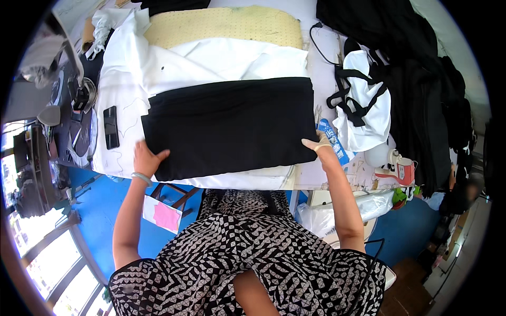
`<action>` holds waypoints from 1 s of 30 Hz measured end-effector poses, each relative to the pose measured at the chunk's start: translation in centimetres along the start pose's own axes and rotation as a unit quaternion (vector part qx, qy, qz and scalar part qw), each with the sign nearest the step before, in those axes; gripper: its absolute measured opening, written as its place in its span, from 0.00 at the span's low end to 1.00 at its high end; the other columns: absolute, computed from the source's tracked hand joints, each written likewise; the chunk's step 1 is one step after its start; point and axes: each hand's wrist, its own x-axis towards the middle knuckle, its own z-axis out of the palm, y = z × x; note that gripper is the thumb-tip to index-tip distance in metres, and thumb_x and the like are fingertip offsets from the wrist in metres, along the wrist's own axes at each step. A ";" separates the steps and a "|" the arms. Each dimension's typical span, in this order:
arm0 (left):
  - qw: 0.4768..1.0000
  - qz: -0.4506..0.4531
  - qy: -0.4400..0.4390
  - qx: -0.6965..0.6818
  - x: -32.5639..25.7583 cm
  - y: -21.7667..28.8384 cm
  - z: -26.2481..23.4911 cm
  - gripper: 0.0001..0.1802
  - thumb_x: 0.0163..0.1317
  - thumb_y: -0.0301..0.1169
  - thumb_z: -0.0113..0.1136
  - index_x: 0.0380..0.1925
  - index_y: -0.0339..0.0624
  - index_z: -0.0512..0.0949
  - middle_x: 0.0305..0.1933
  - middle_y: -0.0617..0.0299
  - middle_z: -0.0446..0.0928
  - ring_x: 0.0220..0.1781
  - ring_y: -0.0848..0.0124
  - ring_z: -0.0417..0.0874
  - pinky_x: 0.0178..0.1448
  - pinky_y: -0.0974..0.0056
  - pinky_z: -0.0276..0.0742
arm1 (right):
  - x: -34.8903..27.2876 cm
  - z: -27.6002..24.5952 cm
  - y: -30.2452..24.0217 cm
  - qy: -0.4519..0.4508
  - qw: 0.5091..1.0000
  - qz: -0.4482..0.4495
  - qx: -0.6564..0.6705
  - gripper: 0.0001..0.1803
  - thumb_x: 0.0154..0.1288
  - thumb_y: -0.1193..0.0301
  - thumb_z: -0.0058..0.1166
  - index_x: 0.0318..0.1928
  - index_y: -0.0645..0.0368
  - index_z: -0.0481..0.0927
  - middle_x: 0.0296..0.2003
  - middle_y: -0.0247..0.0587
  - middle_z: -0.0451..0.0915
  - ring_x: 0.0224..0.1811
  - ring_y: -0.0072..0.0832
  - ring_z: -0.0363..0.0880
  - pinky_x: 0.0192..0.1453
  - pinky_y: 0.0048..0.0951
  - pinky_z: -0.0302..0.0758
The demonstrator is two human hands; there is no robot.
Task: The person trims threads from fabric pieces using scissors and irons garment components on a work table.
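Note:
A folded black cloth lies across the white fabric on the table in front of me. My left hand grips its near left corner, thumb on top and fingers at the edge, partly hidden. At the opposite side, my right hand holds the right edge the same way, with a pale covering on part of it. Beyond the black cloth, white fabric is spread over a yellowish perforated pad.
A black phone lies left of the cloth. To the right are a blue printed packet, small scissors, white cloth with black straps and a red-and-white device. Black fabric is heaped along the far right.

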 end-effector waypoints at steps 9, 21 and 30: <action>0.959 0.282 -0.040 0.001 11.1 10.6 0.9 0.46 0.35 0.48 0.78 0.56 0.41 0.72 0.57 0.52 0.70 0.63 0.51 0.67 0.69 0.53 0.61 | -0.3 -0.2 -2.2 -0.072 0.994 0.064 0.051 0.42 0.56 0.52 0.67 0.61 0.71 0.69 0.54 0.49 0.78 0.59 0.35 0.75 0.65 0.32 0.66; 0.939 0.246 -0.221 0.098 14.4 13.7 -1.3 0.47 0.30 0.54 0.79 0.47 0.31 0.77 0.51 0.42 0.77 0.57 0.48 0.76 0.62 0.57 0.71 | -0.3 0.5 -1.4 -0.044 0.997 0.037 0.048 0.45 0.55 0.59 0.68 0.65 0.75 0.63 0.58 0.54 0.74 0.59 0.38 0.75 0.65 0.32 0.68; 0.836 0.226 -0.494 -0.079 16.0 12.8 -3.1 0.38 0.34 0.34 0.80 0.50 0.33 0.79 0.45 0.53 0.83 0.46 0.65 0.83 0.55 0.61 0.79 | -0.5 0.7 -6.7 -0.011 0.993 -0.113 -0.004 0.33 0.52 0.66 0.67 0.57 0.71 0.75 0.48 0.50 0.82 0.50 0.35 0.81 0.58 0.31 0.74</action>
